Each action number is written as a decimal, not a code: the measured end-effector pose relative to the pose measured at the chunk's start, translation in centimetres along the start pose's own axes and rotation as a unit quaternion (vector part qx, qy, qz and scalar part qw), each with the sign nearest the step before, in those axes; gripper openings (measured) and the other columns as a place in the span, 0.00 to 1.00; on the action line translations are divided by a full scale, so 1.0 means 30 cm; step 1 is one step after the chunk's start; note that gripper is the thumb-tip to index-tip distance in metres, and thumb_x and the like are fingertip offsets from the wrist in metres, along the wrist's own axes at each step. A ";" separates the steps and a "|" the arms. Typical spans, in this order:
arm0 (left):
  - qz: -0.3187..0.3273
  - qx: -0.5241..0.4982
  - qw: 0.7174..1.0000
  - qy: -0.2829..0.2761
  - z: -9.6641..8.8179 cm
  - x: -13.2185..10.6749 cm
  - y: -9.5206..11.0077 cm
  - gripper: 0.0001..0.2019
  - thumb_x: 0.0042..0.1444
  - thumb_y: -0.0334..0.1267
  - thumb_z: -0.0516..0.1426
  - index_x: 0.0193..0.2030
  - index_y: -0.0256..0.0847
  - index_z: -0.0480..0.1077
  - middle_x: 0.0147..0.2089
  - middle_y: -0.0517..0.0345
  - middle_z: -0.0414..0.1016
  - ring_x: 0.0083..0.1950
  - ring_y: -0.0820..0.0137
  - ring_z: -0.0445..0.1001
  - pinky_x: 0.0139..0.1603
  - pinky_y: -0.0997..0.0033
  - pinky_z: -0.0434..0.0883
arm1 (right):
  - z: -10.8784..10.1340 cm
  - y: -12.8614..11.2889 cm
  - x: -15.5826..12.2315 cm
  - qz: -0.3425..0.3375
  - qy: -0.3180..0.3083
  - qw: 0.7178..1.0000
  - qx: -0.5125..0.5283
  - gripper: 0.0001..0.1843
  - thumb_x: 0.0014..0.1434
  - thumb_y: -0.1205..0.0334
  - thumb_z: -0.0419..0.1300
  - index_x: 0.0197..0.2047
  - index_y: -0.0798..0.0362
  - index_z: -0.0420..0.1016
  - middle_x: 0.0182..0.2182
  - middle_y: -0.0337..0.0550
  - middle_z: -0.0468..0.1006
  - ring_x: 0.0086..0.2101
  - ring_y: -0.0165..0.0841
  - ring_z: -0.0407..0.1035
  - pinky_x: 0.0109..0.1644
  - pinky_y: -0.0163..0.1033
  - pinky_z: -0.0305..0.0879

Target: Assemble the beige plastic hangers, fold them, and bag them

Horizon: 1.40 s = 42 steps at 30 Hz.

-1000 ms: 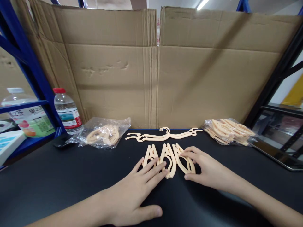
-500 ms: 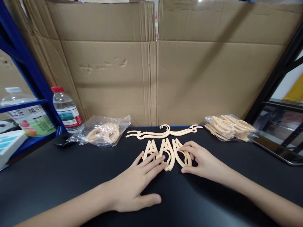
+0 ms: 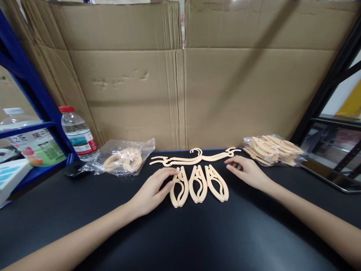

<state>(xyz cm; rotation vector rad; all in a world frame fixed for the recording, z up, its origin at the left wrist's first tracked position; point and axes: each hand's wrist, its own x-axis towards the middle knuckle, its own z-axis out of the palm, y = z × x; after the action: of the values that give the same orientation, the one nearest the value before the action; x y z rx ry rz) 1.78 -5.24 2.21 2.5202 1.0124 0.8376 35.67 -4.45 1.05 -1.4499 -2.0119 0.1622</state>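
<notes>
Three folded peach plastic hangers (image 3: 199, 184) lie side by side on the black table (image 3: 84, 210). Behind them an unfolded hanger (image 3: 194, 158) lies flat across the table. My left hand (image 3: 153, 188) rests just left of the row, its fingertips touching the top of the leftmost folded hanger, fingers loosely stretched. My right hand (image 3: 246, 171) lies right of the row, fingers stretched out and apart, its fingertips near the right end of the unfolded hanger. Neither hand holds anything.
A clear bag of folded hangers (image 3: 122, 160) lies at back left, a stack of bagged hangers (image 3: 272, 149) at back right. A water bottle (image 3: 77, 133) stands by the blue shelf frame (image 3: 31, 86). Cardboard (image 3: 183, 82) walls the back. A tablet (image 3: 329, 175) lies far right.
Both hands have lifted off the folded hangers and moved outward and back: the left to the row's left edge, the right toward the unfolded hanger's right end. The three folded hangers now lie uncovered.
</notes>
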 end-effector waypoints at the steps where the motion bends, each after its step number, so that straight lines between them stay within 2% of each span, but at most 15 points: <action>1: -0.003 0.001 1.000 0.002 0.003 0.001 -0.005 0.14 0.63 0.38 0.47 0.53 0.44 0.66 0.56 0.52 0.70 0.57 0.62 0.67 0.60 0.57 0.63 | 0.007 0.022 0.008 -0.015 0.003 1.000 -0.011 0.13 0.60 0.56 0.52 0.42 0.53 0.74 0.38 0.48 0.77 0.38 0.38 0.71 0.42 0.44 0.69; 4: -0.010 0.013 1.000 0.003 0.011 -0.003 -0.009 0.15 0.63 0.36 0.46 0.54 0.44 0.65 0.55 0.52 0.71 0.56 0.61 0.68 0.59 0.57 0.64 | 0.032 0.068 0.028 -0.072 0.008 0.996 -0.044 0.13 0.61 0.59 0.51 0.44 0.52 0.74 0.44 0.49 0.76 0.47 0.42 0.68 0.53 0.51 0.65; 6: -0.022 0.024 0.999 0.014 0.015 -0.006 -0.010 0.15 0.62 0.36 0.47 0.54 0.44 0.65 0.54 0.51 0.71 0.56 0.61 0.68 0.59 0.57 0.64 | 0.047 0.084 0.037 -0.097 0.001 0.993 -0.061 0.15 0.62 0.59 0.50 0.49 0.51 0.72 0.49 0.49 0.74 0.52 0.42 0.65 0.59 0.52 0.60; 10: -0.058 0.022 0.997 0.035 0.015 -0.007 -0.017 0.14 0.61 0.35 0.47 0.52 0.42 0.66 0.52 0.51 0.72 0.55 0.60 0.69 0.57 0.56 0.65 | 0.064 0.101 0.049 -0.103 -0.034 0.990 -0.093 0.23 0.64 0.56 0.47 0.60 0.55 0.63 0.60 0.54 0.63 0.61 0.42 0.55 0.65 0.53 0.51; 13: -0.071 0.017 0.997 0.033 0.014 -0.005 -0.021 0.14 0.60 0.33 0.47 0.51 0.41 0.66 0.51 0.51 0.73 0.53 0.61 0.71 0.55 0.56 0.66 | 0.061 0.103 0.052 -0.108 -0.061 0.988 -0.097 0.24 0.65 0.54 0.46 0.61 0.54 0.61 0.60 0.51 0.63 0.62 0.42 0.52 0.66 0.54 0.48; 18: -0.072 0.015 0.996 0.042 0.014 -0.005 -0.016 0.14 0.59 0.31 0.48 0.49 0.42 0.67 0.49 0.53 0.74 0.51 0.61 0.72 0.55 0.57 0.67 | 0.050 0.095 0.056 -0.121 -0.050 0.988 -0.087 0.21 0.64 0.56 0.48 0.58 0.52 0.65 0.56 0.51 0.67 0.58 0.42 0.59 0.63 0.53 0.54; 22: -0.067 0.008 0.997 0.049 0.018 -0.005 -0.018 0.14 0.58 0.30 0.48 0.48 0.42 0.67 0.48 0.53 0.74 0.51 0.62 0.72 0.54 0.58 0.67 | 0.059 0.098 0.068 -0.127 -0.029 0.989 -0.072 0.18 0.64 0.61 0.49 0.54 0.54 0.68 0.50 0.53 0.70 0.52 0.41 0.64 0.59 0.51 0.59; 26: -0.058 0.010 0.997 0.057 0.026 -0.005 -0.034 0.13 0.57 0.30 0.49 0.48 0.41 0.67 0.48 0.53 0.74 0.50 0.63 0.72 0.54 0.57 0.68 | 0.072 0.101 0.084 -0.130 -0.005 0.991 -0.044 0.11 0.62 0.64 0.51 0.43 0.53 0.74 0.41 0.51 0.73 0.44 0.41 0.68 0.52 0.50 0.65; 30: -0.058 0.001 0.996 0.075 0.031 -0.005 -0.050 0.13 0.57 0.30 0.48 0.48 0.41 0.67 0.48 0.53 0.75 0.50 0.64 0.73 0.53 0.58 0.70 | 0.074 0.086 0.088 -0.118 0.003 0.993 -0.024 0.09 0.62 0.63 0.52 0.33 0.52 0.72 0.34 0.47 0.74 0.38 0.39 0.70 0.45 0.45 0.68; 35: -0.067 -0.022 0.993 0.097 0.028 -0.002 -0.048 0.13 0.56 0.30 0.48 0.46 0.40 0.67 0.47 0.52 0.75 0.50 0.64 0.73 0.52 0.57 0.70 | 0.068 0.065 0.084 -0.095 0.027 0.995 -0.019 0.09 0.63 0.60 0.50 0.36 0.51 0.70 0.32 0.44 0.76 0.34 0.38 0.72 0.39 0.43 0.68; 42: -0.126 -0.136 0.973 0.137 0.024 -0.008 -0.002 0.11 0.55 0.35 0.50 0.44 0.40 0.67 0.45 0.51 0.74 0.48 0.62 0.74 0.51 0.56 0.72 | 0.009 0.039 0.066 -0.068 0.151 0.986 0.017 0.08 0.62 0.56 0.54 0.38 0.51 0.68 0.36 0.46 0.78 0.37 0.40 0.74 0.41 0.44 0.69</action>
<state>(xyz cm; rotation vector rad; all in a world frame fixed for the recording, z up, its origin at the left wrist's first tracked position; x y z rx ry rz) 2.03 -5.41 1.52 2.0358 1.1793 1.1765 36.09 -2.18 1.15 -1.2280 -1.8416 -0.0773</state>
